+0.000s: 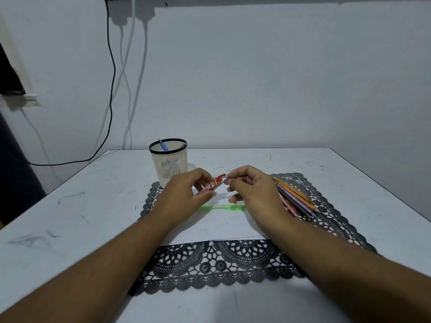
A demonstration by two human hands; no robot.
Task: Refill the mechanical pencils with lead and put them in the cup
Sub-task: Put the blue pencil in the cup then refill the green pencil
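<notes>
We grip the slim red printed lead case point(211, 184) in our left hand point(186, 194) above the white paper sheet point(221, 223), our right hand point(253, 191) pinching its upper end, near the cream slotted plastic cup point(169, 163).

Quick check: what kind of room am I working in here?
Probably a home desk or study corner: a white table against a bare wall, a pen cup on a lace mat, charger cables hanging at left.
</notes>
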